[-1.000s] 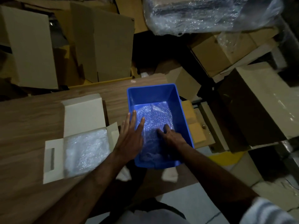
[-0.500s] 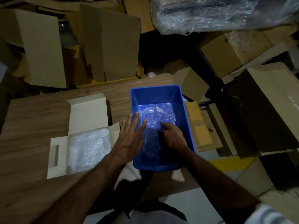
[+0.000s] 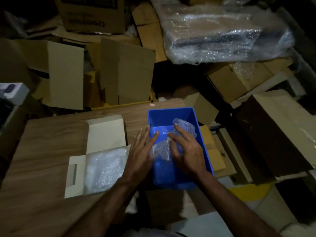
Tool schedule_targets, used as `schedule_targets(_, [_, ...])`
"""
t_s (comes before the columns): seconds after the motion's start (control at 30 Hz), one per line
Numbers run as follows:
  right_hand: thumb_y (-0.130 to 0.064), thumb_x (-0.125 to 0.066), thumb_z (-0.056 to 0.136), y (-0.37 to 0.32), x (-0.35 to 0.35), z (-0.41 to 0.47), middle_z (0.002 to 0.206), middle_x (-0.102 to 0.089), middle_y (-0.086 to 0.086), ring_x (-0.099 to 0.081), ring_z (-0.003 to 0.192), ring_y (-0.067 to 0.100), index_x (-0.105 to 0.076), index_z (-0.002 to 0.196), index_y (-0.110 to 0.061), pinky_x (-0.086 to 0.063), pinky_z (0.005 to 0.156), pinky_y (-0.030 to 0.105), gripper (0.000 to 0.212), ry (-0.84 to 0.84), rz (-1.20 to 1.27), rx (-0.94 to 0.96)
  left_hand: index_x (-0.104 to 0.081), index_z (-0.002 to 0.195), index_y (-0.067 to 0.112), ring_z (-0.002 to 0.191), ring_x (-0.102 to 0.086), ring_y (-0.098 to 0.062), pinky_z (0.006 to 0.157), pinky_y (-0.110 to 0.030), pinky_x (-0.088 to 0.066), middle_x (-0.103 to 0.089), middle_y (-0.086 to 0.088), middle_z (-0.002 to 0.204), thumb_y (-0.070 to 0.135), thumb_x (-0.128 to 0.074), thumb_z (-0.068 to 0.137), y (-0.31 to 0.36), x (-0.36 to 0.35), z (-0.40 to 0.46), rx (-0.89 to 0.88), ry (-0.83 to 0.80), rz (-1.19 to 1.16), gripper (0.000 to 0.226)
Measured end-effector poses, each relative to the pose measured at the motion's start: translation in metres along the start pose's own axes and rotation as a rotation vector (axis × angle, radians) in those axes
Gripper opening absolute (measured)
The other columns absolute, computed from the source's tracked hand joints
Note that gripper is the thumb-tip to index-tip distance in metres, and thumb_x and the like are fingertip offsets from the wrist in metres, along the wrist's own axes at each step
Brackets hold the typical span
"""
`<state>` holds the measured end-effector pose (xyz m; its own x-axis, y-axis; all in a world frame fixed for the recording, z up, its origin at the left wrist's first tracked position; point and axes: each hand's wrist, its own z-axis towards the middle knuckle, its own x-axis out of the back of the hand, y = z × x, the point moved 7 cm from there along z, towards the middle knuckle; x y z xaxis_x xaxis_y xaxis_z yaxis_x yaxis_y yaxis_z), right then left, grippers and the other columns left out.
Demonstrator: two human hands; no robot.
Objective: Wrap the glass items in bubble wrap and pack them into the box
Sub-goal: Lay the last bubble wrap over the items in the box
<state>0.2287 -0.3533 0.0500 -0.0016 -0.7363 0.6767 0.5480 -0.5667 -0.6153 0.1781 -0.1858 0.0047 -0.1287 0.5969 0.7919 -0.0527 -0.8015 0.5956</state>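
Fingers of the right hand (image 3: 187,157) lie spread and nearly straight on the crumpled bubble wrap (image 3: 168,144) inside the blue bin (image 3: 164,115); what the wrap covers is hidden. The left hand (image 3: 141,152), fingers straight and together, rests on the bin's left wall, touching the wrap. Left on the worktop (image 3: 42,134), the open white box (image 3: 106,132) holds more wrap.

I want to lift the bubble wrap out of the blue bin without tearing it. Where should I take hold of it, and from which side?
Probably from above, at the crumpled far end of the bubble wrap that stands up off the bin floor. That raised fold gives fingers something to pinch; the near part lies flatter under the right hand and beside the left hand. The bin walls block any grip from the side.
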Motion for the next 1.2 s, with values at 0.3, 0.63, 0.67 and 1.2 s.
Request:
schedule_targets(0.3, [-0.025, -0.059, 0.101, -0.109, -0.025, 0.015, 0.155, -0.047, 0.007, -0.05, 0.139, 0.02, -0.07, 0.118, -0.016, -0.053, 0.1, 0.037, 0.023, -0.117, -0.005, 0.392, -0.053, 0.145, 0.022, 0.152, -0.027, -0.017, 0.122, -0.027, -0.024, -0.042, 0.007, 0.158, -0.011, -0.056, 0.094, -0.02, 0.157, -0.038, -0.197, 0.244, -0.03, 0.061])
schedule_targets(0.63, [-0.029, -0.048, 0.108, -0.173, -0.085, 0.028, 0.086, -0.065, -0.015, -0.063, 0.077, 0.006, -0.062, 0.104, -0.031, -0.052, 0.067, 0.03, 0.015, -0.5, 0.371, 0.233, -0.075, 0.111, 0.024, 0.112, -0.068, -0.019, 0.096, -0.039, -0.054, -0.075, 0.001, 0.113, -0.005, -0.05, 0.101, -0.089, 0.192, -0.108, 0.193, 0.312, -0.534, 0.039])
schedule_targets(0.67, [-0.028, -0.049, 0.107, -0.174, -0.093, 0.031, 0.078, -0.061, -0.016, -0.059, 0.069, 0.006, -0.061, 0.098, -0.034, -0.049, 0.063, 0.03, 0.016, -0.567, 0.429, 0.177, -0.076, 0.102, 0.024, 0.103, -0.07, -0.017, 0.089, -0.035, -0.057, -0.076, 0.0, 0.104, -0.005, -0.051, 0.1, -0.093, 0.193, -0.111, 0.25, 0.345, -0.591, 0.039])
schedule_targets(1.2, [-0.024, -0.078, 0.089, -0.127, -0.169, -0.045, 0.137, -0.063, 0.017, -0.06, 0.129, 0.032, -0.063, 0.133, -0.006, -0.037, 0.117, 0.054, 0.05, -0.616, 1.388, -1.078, -0.06, 0.101, 0.001, 0.034, -0.056, 0.0, 0.037, -0.015, -0.046, -0.06, 0.007, 0.04, 0.008, -0.045, 0.105, -0.174, 0.127, -0.14, 1.097, 0.205, -0.964, 0.017])
